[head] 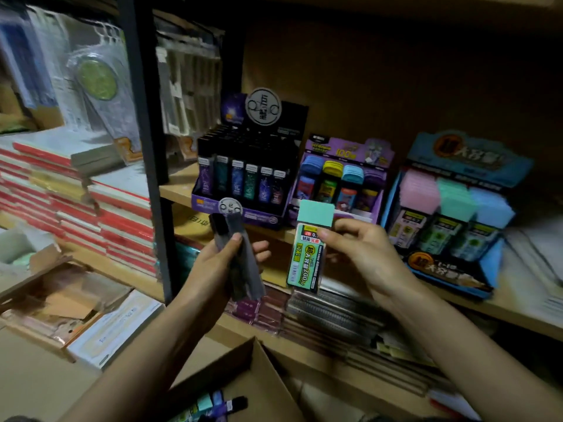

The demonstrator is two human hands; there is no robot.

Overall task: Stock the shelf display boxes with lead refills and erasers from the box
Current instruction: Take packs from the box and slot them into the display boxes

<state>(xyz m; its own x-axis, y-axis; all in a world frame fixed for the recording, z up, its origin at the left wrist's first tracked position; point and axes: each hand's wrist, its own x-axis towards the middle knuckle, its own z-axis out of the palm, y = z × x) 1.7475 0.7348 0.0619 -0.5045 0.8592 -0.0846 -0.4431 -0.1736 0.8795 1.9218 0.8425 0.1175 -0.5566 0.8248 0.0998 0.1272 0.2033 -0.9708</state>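
Note:
My right hand holds a lead refill case with a mint green cap upright, in front of the shelf edge. In my left hand are dark lead refill cases, gripped together and tilted. On the wooden shelf stand three display boxes: a black and purple one with dark refills, a purple one with coloured caps, and a blue one with pink, green and blue cases. An open cardboard box below my arms holds more refills.
A black metal upright divides the shelves. Stacks of red and white notebooks lie to the left, hanging blister packs above them. Flat packets fill the lower shelf. Another open carton sits at the lower left.

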